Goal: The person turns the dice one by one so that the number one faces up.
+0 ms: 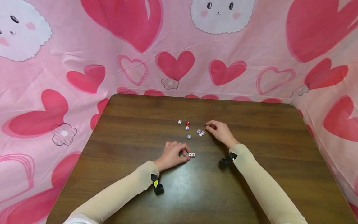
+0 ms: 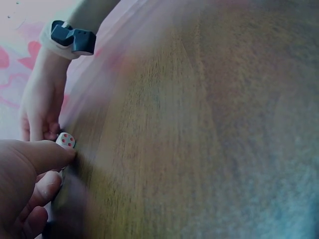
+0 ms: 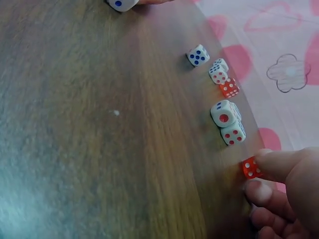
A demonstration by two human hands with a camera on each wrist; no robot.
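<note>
In the head view my left hand point(image 1: 174, 155) is low over the middle of the table, thumb and index finger pinching the nearer of two white dice point(image 1: 193, 155) that sit side by side with red single spots up. In the left wrist view a white die point(image 2: 66, 140) with red spots shows just past the thumb. Farther back and to the right, my right hand point(image 1: 222, 133) pinches a red die point(image 3: 250, 168) between thumb and index finger, its white spots facing the right wrist camera. The other fingers of that hand are curled beneath.
Between the hands and beyond lie loose dice: a cluster of white ones point(image 1: 200, 134), a single white die point(image 1: 189, 136), a red die point(image 1: 187, 123) against a white die point(image 1: 187, 128), and another white die point(image 1: 180, 122). A heart-printed pink cloth point(image 1: 173, 37) surrounds the wooden table point(image 1: 134, 124).
</note>
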